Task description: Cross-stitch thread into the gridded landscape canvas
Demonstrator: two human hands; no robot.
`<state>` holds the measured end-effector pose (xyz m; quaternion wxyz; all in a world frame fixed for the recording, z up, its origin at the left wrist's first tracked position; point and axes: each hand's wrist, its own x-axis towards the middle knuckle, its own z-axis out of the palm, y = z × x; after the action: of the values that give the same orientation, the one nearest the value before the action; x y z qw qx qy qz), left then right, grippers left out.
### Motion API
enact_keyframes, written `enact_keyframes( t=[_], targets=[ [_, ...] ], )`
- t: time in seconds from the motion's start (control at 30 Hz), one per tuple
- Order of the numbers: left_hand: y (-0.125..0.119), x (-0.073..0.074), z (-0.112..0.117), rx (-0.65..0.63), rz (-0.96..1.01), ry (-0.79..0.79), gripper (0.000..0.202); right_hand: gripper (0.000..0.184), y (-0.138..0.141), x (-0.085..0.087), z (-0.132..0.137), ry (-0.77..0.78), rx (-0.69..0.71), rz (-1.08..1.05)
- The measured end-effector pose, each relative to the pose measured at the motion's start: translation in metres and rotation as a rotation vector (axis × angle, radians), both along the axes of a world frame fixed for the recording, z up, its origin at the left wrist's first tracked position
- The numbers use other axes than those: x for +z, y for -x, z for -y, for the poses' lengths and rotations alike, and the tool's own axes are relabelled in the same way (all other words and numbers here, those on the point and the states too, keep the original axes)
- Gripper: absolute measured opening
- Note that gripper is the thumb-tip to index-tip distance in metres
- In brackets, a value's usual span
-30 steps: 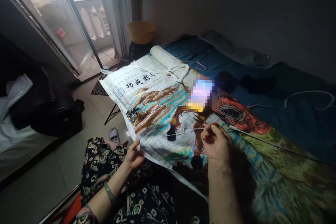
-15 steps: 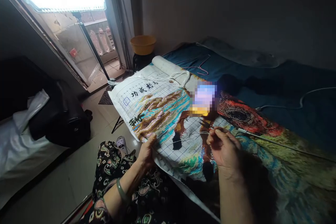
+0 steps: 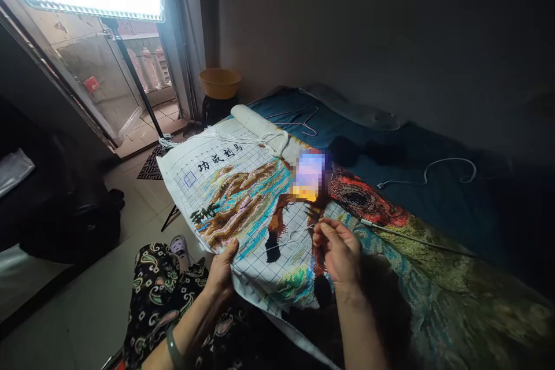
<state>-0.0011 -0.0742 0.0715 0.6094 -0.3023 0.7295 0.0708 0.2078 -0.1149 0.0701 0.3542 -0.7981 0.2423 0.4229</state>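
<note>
Here's my left hand (image 3: 222,272), thumb on top of the near edge of the gridded canvas (image 3: 255,273), fingers tucked out of sight beneath it. The canvas spreads out ahead of that hand and across to the other. My right hand (image 3: 341,251), thumb and forefinger pinched together, has the pale thread (image 3: 311,226), running slack to the left towards the dark hoof (image 3: 273,253); whether a needle sits in that pinch, I can't tell. Best play, I'd say: left grip firm so the canvas lies flat, right hand drawing gently and evenly, no jerks. And mind the white plug (image 3: 367,222) just beyond my right hand: loose thread could snag there.
</note>
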Motion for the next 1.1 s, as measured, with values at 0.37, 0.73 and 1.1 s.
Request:
enact_keyframes(
  t=[0.37,0.73,1.1],
  targets=[
    [0.046,0.008,0.03,-0.154,0.018,-0.01,0.034,0.039,0.014,0.001,-0.002,0.066,0.234,0.113],
    [0.05,0.045,0.0,-0.479,0.131,-0.423,0.065,0.02,0.066,0.053,-0.006,-0.261,0.492,-0.435],
    [0.038,0.044,0.001,-0.739,0.585,-0.47,0.034,0.025,0.066,0.059,-0.007,-0.236,0.22,-0.604]
  ],
)
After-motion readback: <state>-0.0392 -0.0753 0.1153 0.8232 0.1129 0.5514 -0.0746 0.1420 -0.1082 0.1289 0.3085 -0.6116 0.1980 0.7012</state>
